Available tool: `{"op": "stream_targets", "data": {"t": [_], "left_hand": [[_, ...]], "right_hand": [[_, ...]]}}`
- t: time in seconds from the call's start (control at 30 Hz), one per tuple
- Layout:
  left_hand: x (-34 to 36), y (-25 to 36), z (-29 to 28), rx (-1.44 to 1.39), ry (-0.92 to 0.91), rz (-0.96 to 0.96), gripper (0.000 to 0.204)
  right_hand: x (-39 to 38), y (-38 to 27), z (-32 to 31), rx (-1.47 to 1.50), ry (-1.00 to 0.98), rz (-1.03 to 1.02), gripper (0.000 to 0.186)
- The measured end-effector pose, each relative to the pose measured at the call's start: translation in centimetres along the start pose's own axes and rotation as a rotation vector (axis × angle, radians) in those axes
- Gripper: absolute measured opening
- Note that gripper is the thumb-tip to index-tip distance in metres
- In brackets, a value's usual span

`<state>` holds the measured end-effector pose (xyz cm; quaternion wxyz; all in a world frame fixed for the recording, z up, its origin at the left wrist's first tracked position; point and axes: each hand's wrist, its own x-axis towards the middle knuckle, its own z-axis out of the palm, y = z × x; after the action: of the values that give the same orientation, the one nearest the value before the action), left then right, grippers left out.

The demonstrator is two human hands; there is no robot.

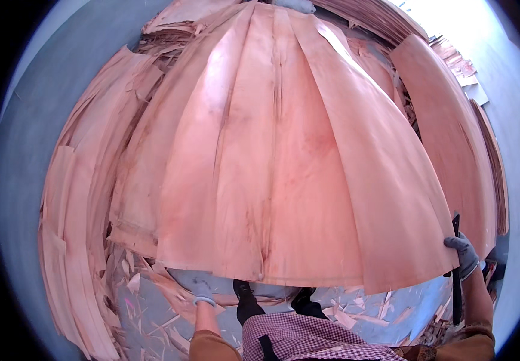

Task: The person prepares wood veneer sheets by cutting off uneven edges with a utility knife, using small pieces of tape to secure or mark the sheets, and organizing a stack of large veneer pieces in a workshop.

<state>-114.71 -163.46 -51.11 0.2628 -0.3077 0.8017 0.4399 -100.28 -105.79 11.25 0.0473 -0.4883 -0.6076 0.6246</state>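
Broad, thin sheets of reddish wood veneer [308,198] lie side by side, lengthwise away from me, on the pile in front. Their near edges overlap in places. My right hand [465,256], in a grey glove, is closed around a long dark knife-like tool [457,301] at the near right corner of the rightmost sheet [392,210]. The tool stands roughly along that sheet's edge. My left hand [196,286], also gloved in grey, reaches to the near left edge of the sheets. Its fingers go under the edge and are hidden.
A long stack of narrow veneer strips [76,240] runs along the left. More veneer stacks [446,138] stand at the right and a further pile [374,18] at the far end. Torn scraps [157,325] litter the grey floor around my feet [245,295].
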Motion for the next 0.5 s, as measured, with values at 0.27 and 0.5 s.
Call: {"op": "stream_targets", "data": {"t": [0.27, 0.5], "left_hand": [[-5.0, 3.5, 4.8, 0.772, -0.066, 0.381, 0.058], [-8.5, 11.8, 5.4, -0.058, -0.285, -0.096, 0.069]], "right_hand": [[1.4, 0.7, -1.8, -0.016, -0.049, 0.036, 0.056], [1.1, 1.3, -1.8, 0.005, -0.008, 0.000, 0.061]]}}
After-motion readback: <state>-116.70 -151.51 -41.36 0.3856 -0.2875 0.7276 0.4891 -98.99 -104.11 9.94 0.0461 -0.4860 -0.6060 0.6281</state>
